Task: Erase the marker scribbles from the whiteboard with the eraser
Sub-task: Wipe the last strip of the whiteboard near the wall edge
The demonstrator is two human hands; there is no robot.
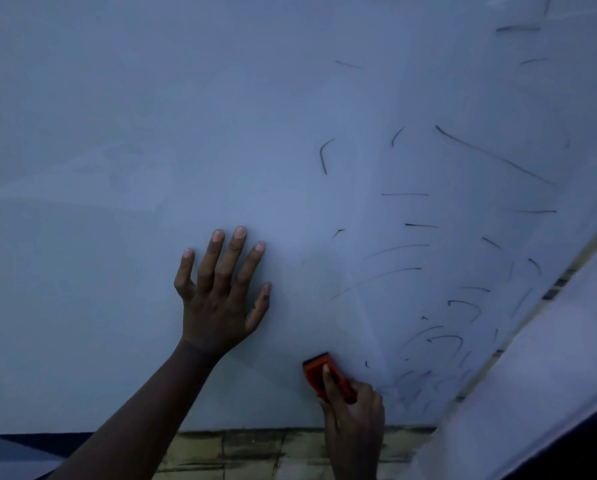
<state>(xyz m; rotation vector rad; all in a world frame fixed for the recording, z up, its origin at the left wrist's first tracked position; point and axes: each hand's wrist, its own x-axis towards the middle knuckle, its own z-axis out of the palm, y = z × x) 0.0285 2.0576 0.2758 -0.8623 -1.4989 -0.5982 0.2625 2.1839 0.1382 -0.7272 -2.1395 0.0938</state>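
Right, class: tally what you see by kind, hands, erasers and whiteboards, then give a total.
Hands: 2 (left hand flat on the board, right hand gripping the eraser)
Erasers: 1 (orange eraser)
Whiteboards: 1 (whiteboard)
Total: 4

I'm scanning for anything readable and finding none. The strokes on the whiteboard (221,133) are loose marker scribbles (491,155), short curves and dashes, and I can't make a letter or number out of any of them. The orange eraser (319,370) shows me no label or brand on the face I can see. No text, no signs, no digits anywhere in my view.
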